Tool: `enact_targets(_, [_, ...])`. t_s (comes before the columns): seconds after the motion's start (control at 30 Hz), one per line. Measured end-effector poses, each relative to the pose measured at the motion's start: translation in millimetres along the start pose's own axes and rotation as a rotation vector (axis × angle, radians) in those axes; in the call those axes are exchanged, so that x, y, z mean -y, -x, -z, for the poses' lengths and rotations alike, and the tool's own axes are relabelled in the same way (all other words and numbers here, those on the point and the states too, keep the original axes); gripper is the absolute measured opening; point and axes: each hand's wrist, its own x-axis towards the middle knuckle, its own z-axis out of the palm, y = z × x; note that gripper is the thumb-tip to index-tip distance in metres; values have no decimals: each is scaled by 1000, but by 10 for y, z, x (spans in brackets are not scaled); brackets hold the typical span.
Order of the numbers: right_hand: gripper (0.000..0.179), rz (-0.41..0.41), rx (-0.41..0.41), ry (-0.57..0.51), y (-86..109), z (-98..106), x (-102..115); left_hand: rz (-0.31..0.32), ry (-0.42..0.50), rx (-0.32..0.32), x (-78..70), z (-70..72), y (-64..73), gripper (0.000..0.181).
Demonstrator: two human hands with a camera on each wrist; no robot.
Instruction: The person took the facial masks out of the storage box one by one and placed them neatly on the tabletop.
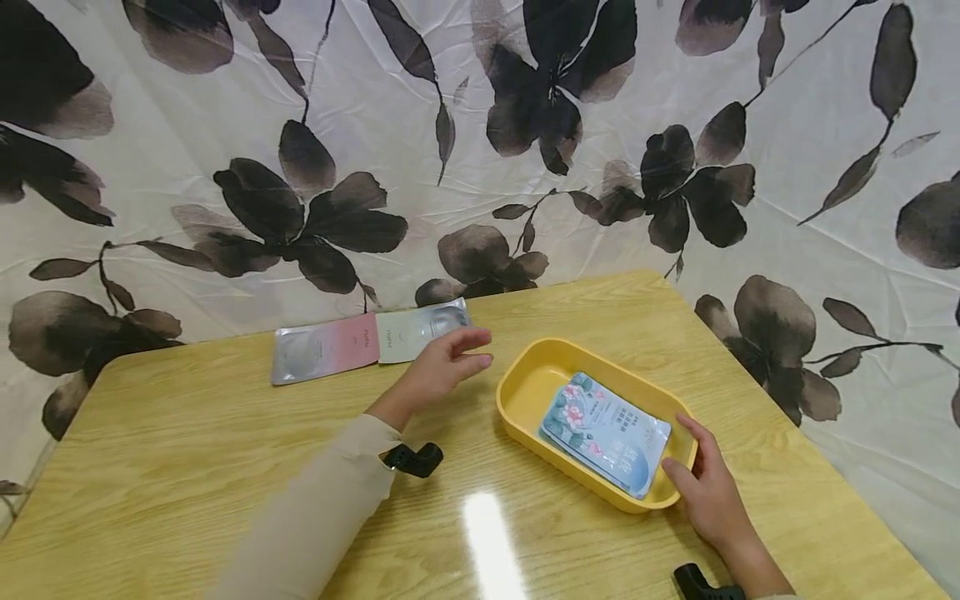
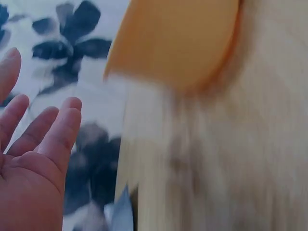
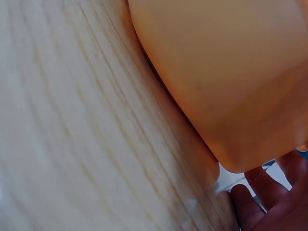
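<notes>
A yellow plastic basket [image 1: 536, 379] sits on the table with a few blue floral sheet-mask packets [image 1: 607, 433] stacked inside. My right hand [image 1: 708, 492] grips its right end, thumb and fingers over the rim; the right wrist view shows those fingers [image 3: 269, 192] at the basket's corner. To the left, my left hand [image 1: 438, 367] holds nothing, its fingers extended towards the basket. Behind that hand lie a silver-and-green mask packet [image 1: 408, 333] and a silver-and-pink one [image 1: 337, 348], end to end. The left hand covers part of the green packet.
The wooden table [image 1: 187, 467] ends at the back against a white cloth [image 1: 420, 133] with dark flowers. Its right edge slants down towards the front right. Black bands [image 1: 412, 458] are worn on both wrists.
</notes>
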Motion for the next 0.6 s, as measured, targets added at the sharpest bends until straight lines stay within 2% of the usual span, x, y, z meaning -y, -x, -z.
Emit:
enact_targets(0.17, [58, 3, 0, -23, 16, -28, -12, 1, 35, 103, -104, -316, -67, 50])
enact_targets(0.3, [58, 8, 5, -30, 28, -29, -6, 8, -5, 169, -180, -543, -134, 54])
enact_targets(0.5, [58, 7, 10, -27, 17, -7, 6, 53, -21, 179, -243, -891, -242, 51])
enact_targets(0.6, [58, 12, 14, -32, 13, -4, 5, 59, -65, 181, -242, -1011, -269, 50])
